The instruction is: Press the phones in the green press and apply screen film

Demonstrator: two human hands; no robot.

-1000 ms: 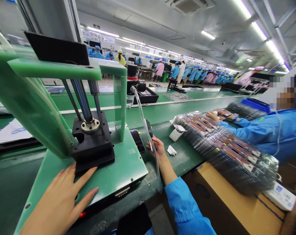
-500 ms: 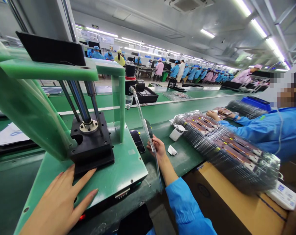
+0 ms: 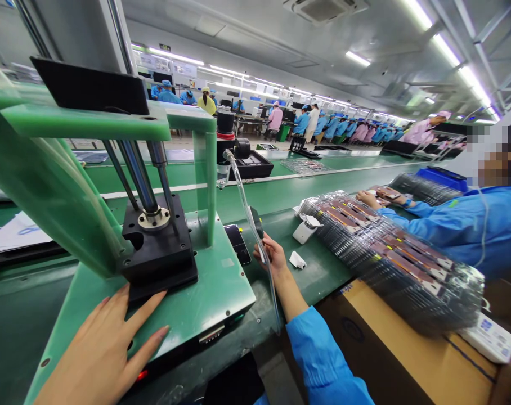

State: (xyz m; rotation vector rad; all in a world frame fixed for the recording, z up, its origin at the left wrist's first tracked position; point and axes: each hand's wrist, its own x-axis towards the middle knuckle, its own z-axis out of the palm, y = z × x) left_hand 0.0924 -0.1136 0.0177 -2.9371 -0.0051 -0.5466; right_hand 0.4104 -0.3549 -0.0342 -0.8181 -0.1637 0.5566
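My left hand (image 3: 106, 343) lies with fingers spread on the green base plate (image 3: 213, 281) of a press. Its fingertips touch or reach just under the front edge of the black block (image 3: 160, 253), which sits beneath the steel rods. To the right of the press, my right hand (image 3: 274, 256) is closed on a thin dark flat part (image 3: 256, 220), held tilted up. A clear air tube (image 3: 242, 197) hangs in front of it and hides some of the grip. A dark phone-like slab (image 3: 237, 243) lies between the press and that hand.
A white device (image 3: 306, 228) and crumpled white paper (image 3: 297, 260) lie right of my right hand. Stacked clear trays (image 3: 365, 236) with brown parts stand over a cardboard box (image 3: 390, 337). Beside them a co-worker in a blue sleeve (image 3: 453, 219) handles a brown part.
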